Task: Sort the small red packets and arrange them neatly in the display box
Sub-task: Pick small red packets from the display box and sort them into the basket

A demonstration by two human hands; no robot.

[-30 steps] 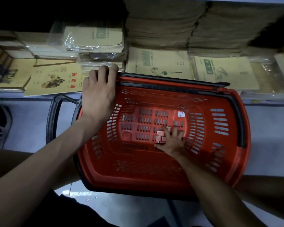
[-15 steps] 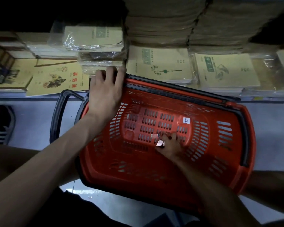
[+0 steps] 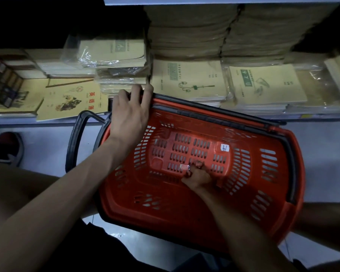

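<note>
A red plastic shopping basket (image 3: 263, 173) with a black rim fills the middle of the head view, tilted down to the right. My left hand (image 3: 130, 116) grips its far left corner, fingers curled over the rim. Deep inside, my right hand (image 3: 197, 175) reaches to the basket's slotted floor and pinches a few small red packets (image 3: 185, 167) lying there. One packet shows a pale shiny face beside my thumb; another sits under my fingertips. No display box is in view.
A low shelf behind the basket holds stacks of yellow exercise books (image 3: 188, 79), some in clear wrap (image 3: 114, 52). The basket's black handle (image 3: 75, 138) hangs at the left. A dark shoe (image 3: 6, 148) stands on the pale floor at far left.
The basket has tilted further, its right end dropping. My right hand's fingers have curled over the packets on the floor of the basket. The left hand keeps its hold on the rim.
</note>
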